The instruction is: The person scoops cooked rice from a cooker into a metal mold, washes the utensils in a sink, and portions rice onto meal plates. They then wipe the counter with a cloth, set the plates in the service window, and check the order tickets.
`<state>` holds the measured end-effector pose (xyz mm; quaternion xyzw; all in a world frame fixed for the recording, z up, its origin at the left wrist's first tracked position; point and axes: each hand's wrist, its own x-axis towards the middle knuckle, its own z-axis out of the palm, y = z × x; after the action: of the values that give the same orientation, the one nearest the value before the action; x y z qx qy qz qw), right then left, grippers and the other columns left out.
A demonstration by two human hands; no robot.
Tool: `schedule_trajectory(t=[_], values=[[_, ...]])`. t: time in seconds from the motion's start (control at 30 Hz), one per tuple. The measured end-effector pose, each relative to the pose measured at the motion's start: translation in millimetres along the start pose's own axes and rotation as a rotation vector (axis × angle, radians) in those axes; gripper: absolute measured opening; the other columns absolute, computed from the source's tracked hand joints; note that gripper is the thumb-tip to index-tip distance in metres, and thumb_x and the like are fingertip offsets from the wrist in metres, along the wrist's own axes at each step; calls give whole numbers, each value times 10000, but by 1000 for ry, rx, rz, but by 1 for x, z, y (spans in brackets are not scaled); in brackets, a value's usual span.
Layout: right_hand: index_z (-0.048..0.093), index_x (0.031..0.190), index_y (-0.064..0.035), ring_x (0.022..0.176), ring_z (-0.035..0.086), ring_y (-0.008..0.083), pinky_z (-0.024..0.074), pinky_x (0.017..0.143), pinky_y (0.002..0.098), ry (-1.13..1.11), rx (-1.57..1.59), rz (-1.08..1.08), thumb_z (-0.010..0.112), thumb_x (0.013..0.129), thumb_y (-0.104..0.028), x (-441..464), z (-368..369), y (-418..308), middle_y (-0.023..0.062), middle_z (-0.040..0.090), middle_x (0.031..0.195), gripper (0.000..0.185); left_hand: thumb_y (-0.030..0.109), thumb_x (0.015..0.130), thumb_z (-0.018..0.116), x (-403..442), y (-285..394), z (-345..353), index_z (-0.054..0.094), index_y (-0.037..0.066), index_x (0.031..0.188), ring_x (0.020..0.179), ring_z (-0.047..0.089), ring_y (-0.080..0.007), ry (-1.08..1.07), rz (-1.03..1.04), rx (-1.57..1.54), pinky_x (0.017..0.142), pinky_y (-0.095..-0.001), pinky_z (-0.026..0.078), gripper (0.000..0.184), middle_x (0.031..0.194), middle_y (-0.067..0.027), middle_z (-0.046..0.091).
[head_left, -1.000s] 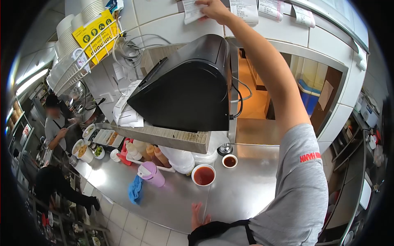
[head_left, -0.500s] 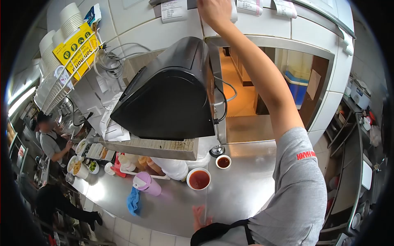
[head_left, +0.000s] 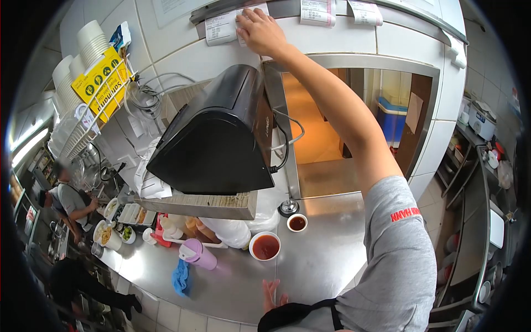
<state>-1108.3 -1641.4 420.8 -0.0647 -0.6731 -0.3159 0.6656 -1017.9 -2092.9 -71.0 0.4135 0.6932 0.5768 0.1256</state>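
Observation:
My right hand [head_left: 261, 34] is raised high against the wall, its fingers stretched out over a printed order slip [head_left: 242, 37] at the metal ticket rail [head_left: 221, 8]. Another order slip [head_left: 219, 29] hangs just left of it. Low in the view, my left hand [head_left: 272, 294] shows in part at the counter's near edge, fingers apart and nothing in them. Ahead of it on the steel counter stand a white bowl of red sauce [head_left: 265, 247] and a smaller cup of dark sauce [head_left: 297, 222].
A black printer [head_left: 215, 138] sits on a shelf above the counter [head_left: 321, 249]. A purple tumbler [head_left: 198, 254], a blue cloth [head_left: 180, 276] and a call bell [head_left: 289, 207] rest below. More slips [head_left: 317, 12] hang right. Co-workers [head_left: 72, 199] stand far left.
My right hand has moved left along the rail and now shows whole over a slip. The camera view has shifted slightly. My left hand stays low with fingers apart.

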Motion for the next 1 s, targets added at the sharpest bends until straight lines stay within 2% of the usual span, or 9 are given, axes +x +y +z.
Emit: schedule_trajectory(t=[0.1,0.17,0.27,0.5,0.73,0.77,0.83,0.9,1.0], values=[[549,1011,-73,1076,466,312,382,896,400,-65,-51,212,552,754,-195,4,-52,15,104,514,1129,284,-68,709,577,0,-3,-4,90,100,1398,1196,404,-242,14,-13,5,968,-325,317,859,1169,-149,532],[520,1017,-49,1063,444,347,365,880,438,153,-188,408,574,745,-138,-1,-72,33,180,490,1143,291,-66,712,578,-2,-14,-4,105,102,1397,1191,409,-242,7,14,16,963,-321,323,849,1175,-150,529],[535,1092,-92,1154,417,311,351,944,399,93,-216,349,555,793,-223,-27,-67,60,108,479,1211,326,-66,715,573,-4,-16,-2,115,104,1397,1186,414,-235,-19,-25,-32,956,-314,328,839,1165,-160,529],[561,999,-66,1088,457,304,380,906,401,65,-120,96,552,744,-171,-26,-47,46,110,509,1133,277,-61,730,557,-4,4,5,149,113,1393,1173,422,-234,-23,-111,-160,928,-314,355,798,1168,-178,511],[643,895,-108,1034,505,291,389,893,390,114,-96,214,571,769,-182,-9,-92,61,106,548,1108,163,-51,734,563,-4,-18,-2,121,126,1395,1179,416,-246,-48,46,-37,937,-332,355,815,1163,-158,525],[649,797,-92,972,525,282,395,859,373,313,-184,206,598,755,-210,-13,-104,89,106,570,1052,135,-47,735,566,-3,-17,-2,117,124,1396,1179,417,-247,-53,51,-38,947,-336,346,816,1151,-153,537],[595,970,-71,937,516,287,378,843,359,494,-570,552,631,732,-328,-29,-126,141,146,562,1034,352,-36,741,567,-3,-22,-2,125,118,1393,1179,419,-243,-51,53,-40,961,-340,328,802,1135,-146,551],[492,1147,-105,980,499,271,388,838,420,366,-266,906,655,732,-371,-39,-140,177,164,537,1043,519,-24,747,570,-4,-23,-1,133,112,1391,1178,423,-243,-44,46,-45,969,-342,318,790,1130,-139,557],[494,1153,-108,791,565,178,455,703,332,229,360,915,666,745,-303,-47,-161,182,126,595,917,484,-4,753,578,-8,-18,3,142,103,1386,1174,433,-251,-57,35,-43,969,-343,319,776,1137,-131,558]])
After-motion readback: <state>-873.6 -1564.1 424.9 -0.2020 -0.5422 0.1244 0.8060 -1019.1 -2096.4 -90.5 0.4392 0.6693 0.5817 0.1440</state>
